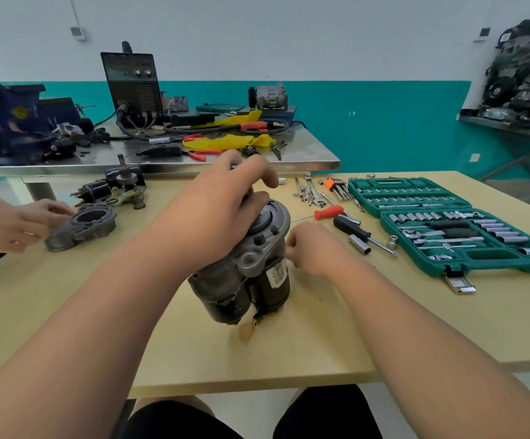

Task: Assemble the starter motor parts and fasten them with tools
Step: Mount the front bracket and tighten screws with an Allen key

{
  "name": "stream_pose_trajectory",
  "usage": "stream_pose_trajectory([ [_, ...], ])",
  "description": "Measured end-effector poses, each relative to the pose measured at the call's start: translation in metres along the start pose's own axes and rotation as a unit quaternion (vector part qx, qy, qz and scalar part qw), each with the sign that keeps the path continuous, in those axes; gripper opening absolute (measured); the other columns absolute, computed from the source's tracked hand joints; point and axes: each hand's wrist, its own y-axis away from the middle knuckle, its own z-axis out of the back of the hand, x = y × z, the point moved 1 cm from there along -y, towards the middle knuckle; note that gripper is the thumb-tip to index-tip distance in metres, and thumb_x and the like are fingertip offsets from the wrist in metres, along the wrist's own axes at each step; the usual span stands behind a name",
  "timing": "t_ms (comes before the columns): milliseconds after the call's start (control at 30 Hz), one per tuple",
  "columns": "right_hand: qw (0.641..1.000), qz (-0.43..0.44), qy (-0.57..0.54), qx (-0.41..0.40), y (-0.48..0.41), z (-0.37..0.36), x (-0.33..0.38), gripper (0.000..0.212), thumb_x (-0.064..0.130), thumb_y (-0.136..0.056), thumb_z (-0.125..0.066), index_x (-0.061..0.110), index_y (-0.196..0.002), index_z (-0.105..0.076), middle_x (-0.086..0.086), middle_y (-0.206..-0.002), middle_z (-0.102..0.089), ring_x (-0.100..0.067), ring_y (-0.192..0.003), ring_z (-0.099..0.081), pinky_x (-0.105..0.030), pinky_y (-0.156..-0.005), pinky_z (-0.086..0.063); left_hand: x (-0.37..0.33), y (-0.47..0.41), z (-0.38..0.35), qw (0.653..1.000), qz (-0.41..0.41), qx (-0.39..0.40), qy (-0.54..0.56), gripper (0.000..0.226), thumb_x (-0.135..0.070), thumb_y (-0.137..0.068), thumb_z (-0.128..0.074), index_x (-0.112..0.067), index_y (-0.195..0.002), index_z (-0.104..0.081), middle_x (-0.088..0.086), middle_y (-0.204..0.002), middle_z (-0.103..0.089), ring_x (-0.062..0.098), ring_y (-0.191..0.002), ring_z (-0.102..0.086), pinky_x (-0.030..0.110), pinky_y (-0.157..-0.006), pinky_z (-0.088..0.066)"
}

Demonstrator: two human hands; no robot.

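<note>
Starter motor point(244, 264) stands tilted on surface point(320, 343), centre. Left hand point(222, 198) clenched over its top end; right hand point(308, 248) pinches at its side, contents not discernible. Risk: motor topples if left grip slackens, base narrow.

Both bare forearms reach forward from the bottom corners of the view and converge toward the middle. The left hand point(222, 198) is the farther and higher of the two, palm down with the wrist slightly bent and its back to the camera; the fingers curl downward in a closed grasp, the forefinger lifted and hooked to the right and the thumb tucked beneath. The right hand point(312, 248) sits lower and nearer, just right of the left, knuckles toward the camera and fingers point(290, 245) pinched together pointing left.
</note>
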Motion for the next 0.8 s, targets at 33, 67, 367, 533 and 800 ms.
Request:
stream_pose_trajectory([
  [33,0.993,0.005,-0.107,-0.050,0.007,0.009,-0.002,0.015,0.024,-0.092,-0.058,0.020,-0.078,-0.062,0.002,-0.071,-0.065,-0.014,-0.068,-0.062,-0.024,-0.057,-0.047,-0.001,-0.003,0.000,1.000,-0.007,0.008,0.000,0.016,-0.028,-0.096,-0.051,-0.031,-0.112,-0.052,-0.005,-0.109,-0.045,0.013,-0.086,-0.050,0.030,-0.074,-0.041],
  [67,0.966,0.023,-0.234,-0.105,0.016,0.020,-0.003,0.015,0.023,-0.092,-0.058,0.023,-0.078,-0.062,0.003,-0.066,-0.066,-0.010,-0.062,-0.063,-0.022,-0.052,-0.046,-0.002,-0.007,0.001,1.000,-0.013,0.016,-0.001,0.017,-0.028,-0.095,-0.051,-0.030,-0.112,-0.051,-0.005,-0.108,-0.046,0.012,-0.086,-0.050,0.031,-0.075,-0.042],
  [367,0.801,0.174,-0.488,-0.299,0.072,0.049,0.002,0.018,0.014,-0.084,-0.065,0.031,-0.082,-0.067,0.009,-0.076,-0.073,-0.004,-0.067,-0.067,-0.013,-0.057,-0.049,-0.010,-0.031,-0.014,0.998,-0.044,0.047,0.024,0.013,-0.020,-0.094,-0.051,-0.031,-0.098,-0.047,-0.010,-0.092,-0.045,0.007,-0.078,-0.049,0.032,-0.070,-0.044],
  [533,0.827,0.210,-0.409,-0.324,0.064,0.048,0.012,0.010,0.035,-0.077,-0.066,0.045,-0.080,-0.066,0.016,-0.077,-0.070,-0.004,-0.070,-0.066,-0.017,-0.062,-0.051,0.005,-0.036,-0.016,0.998,-0.022,0.038,0.048,0.014,-0.018,-0.092,-0.053,-0.030,-0.096,-0.048,-0.008,-0.088,-0.048,0.003,-0.073,-0.048,0.016,-0.060,-0.038],
  [800,0.822,0.351,-0.178,-0.411,0.059,0.037,0.018,0.003,0.014,-0.083,-0.068,0.012,-0.082,-0.070,0.008,-0.078,-0.063,0.000,-0.078,-0.049,-0.011,-0.076,-0.039,0.014,-0.036,-0.026,0.995,-0.034,-0.033,0.089,0.015,-0.011,-0.091,-0.053,-0.025,-0.093,-0.048,-0.010,-0.075,-0.047,0.002,-0.064,-0.045,0.015,-0.054,-0.035],
])
